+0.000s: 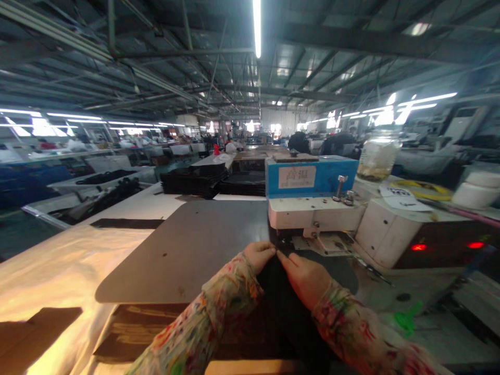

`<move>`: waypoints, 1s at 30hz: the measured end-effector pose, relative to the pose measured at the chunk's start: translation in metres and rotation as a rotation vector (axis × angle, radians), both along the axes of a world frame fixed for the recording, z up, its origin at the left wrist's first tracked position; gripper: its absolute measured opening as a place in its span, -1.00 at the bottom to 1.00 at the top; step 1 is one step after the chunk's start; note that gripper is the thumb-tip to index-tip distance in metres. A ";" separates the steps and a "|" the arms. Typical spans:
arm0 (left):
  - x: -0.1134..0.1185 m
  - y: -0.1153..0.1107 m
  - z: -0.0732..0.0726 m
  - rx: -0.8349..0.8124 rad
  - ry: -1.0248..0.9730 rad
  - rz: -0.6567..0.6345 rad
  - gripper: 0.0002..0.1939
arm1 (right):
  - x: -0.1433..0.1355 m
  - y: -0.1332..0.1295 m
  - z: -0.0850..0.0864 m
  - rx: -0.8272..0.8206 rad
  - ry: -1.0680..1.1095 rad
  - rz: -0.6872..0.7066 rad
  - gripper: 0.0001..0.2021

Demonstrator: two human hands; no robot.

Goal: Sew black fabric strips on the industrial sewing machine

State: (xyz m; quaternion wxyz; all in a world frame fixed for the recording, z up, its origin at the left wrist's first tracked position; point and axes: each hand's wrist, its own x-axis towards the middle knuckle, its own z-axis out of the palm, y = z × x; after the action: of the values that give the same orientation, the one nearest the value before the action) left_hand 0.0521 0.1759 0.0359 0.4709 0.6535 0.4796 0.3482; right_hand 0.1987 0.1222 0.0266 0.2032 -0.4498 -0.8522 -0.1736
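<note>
Our left hand [258, 256] and right hand [309, 280] seem to pinch the black cloth [287, 312], which trails toward six o'clock, as we apparently align it by the machine [312, 212] at one o'clock, needing steady, even guiding.

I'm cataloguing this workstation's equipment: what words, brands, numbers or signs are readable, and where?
No text is clearly readable.
White label on the blue block: too blurred.
Paper tag on the white housing: too blurred.
Glowing red marks on the dark panel: too blurred.
</note>
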 end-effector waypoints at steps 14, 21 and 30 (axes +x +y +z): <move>0.008 -0.013 0.001 0.656 0.771 -0.023 -0.79 | 0.020 0.048 0.011 -0.514 0.408 -0.061 -0.72; 0.007 -0.015 0.003 0.628 0.832 0.043 -0.78 | 0.016 0.052 0.012 -0.518 0.390 -0.108 -0.73; 0.009 -0.015 0.001 0.634 0.906 0.064 -0.77 | 0.012 0.049 0.017 -0.496 0.355 -0.170 -0.75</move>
State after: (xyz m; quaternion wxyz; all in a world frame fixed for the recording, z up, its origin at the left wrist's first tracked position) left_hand 0.0610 0.1605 0.0365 -0.0129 0.8329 0.5253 0.1737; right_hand 0.2106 0.1711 0.0438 0.2179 -0.5786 -0.7790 0.1043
